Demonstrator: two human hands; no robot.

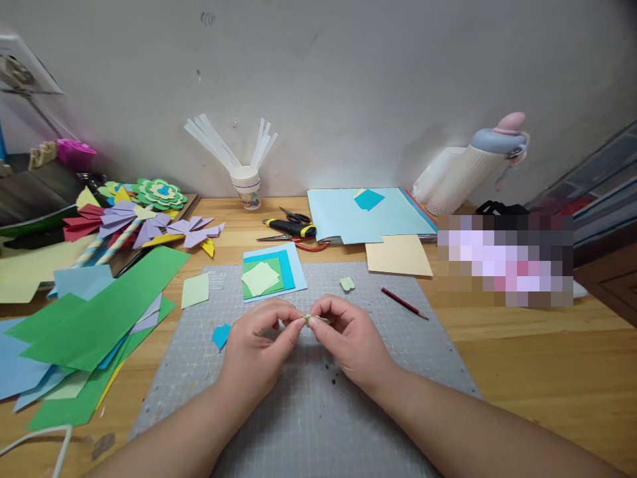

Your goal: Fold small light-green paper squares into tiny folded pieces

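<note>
My left hand (265,338) and my right hand (348,332) meet over the middle of the grey cutting mat (318,425). Thumbs and fingertips of both pinch a small pale green paper piece (308,317), mostly hidden by the fingers. Just beyond my right hand lies another small light green paper piece (347,284). A blue paper cutout (220,336) rests to the left of my left hand. Behind the hands sits a stack of blue and green paper squares (293,279), topped by pale green ones (260,279).
Loose coloured paper sheets (104,312) and paper flowers (159,192) cover the left side. Scissors (293,238), a utility knife (293,228) and a paper cup with white strips (247,187) stand or lie at the back. A pencil (404,303) and a bottle (468,172) are on the right.
</note>
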